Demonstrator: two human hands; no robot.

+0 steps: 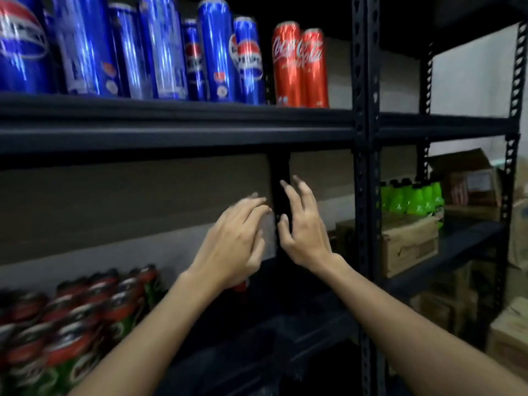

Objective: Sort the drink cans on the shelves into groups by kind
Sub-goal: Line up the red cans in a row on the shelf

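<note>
A: What stands on the upper black metal shelf (177, 130)?

B: A row of tall blue Pepsi cans (160, 50) fills the left and middle of it, all upright and packed close. Just to their right stand 2 tall red Coca-Cola cans (300, 67), upright and touching each other, with a small gap between them and the nearest blue can.

A: And the lower shelf?

B: At the lower left sits a cluster of short cans with red tops and green sides (71, 318), crowded together. The picture is blurred there, so I cannot read their labels or count them.

A: Where are the hands?

B: Both are raised in front of the open space between the 2 shelves, near the rear black upright post (280, 178). The left hand (234, 241) has its fingers stretched forward and loosely spread. The right hand (303, 227) is beside it, fingers spread and slightly bent, pointing up. Neither grips anything. They are close but do not touch. A bit of something red (240, 286) shows just under the left hand; I cannot tell what it is.

A: Anything off to the right?

B: In the next shelving bay, a group of bright green bottles with dark caps (411, 197) sits atop a brown cardboard box (408, 244). More cardboard boxes (468, 181) are stacked behind and below.
</note>
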